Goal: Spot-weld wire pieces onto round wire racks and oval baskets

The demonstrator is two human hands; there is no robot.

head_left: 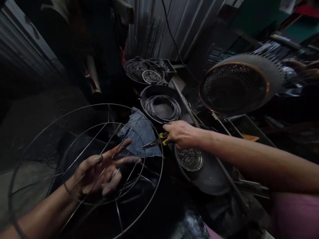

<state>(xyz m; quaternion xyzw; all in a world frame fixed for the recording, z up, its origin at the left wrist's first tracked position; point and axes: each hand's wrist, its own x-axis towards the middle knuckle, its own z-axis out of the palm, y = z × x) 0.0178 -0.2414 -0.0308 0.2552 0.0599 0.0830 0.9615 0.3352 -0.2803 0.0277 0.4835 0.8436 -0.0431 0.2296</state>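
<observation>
Palm up, with its fingers stretched and apart, my left hand [104, 172] is open behind the wires of a large round wire frame [161, 146]. This frame has concentric rings joined by thin metal rods, and its near left part is blurred. Whether the hand bears its weight I cannot tell. In my right hand [183, 132] is a pair of needle-nose pliers [153, 143] with yellow and black handles. Their jaws point left, at the inner ring's right side. A folded blue cloth [139, 132] lies behind the frame, seen partly through its rings.
Beyond my right hand, a dark round pan [143, 99] holds coiled wire [163, 116]. Below my right wrist sits a glass bowl [189, 162] of small metal pieces. Farther back lie more wire coils [136, 68] and another small bowl [152, 77]. A large round fan-like object [234, 86] stands at right.
</observation>
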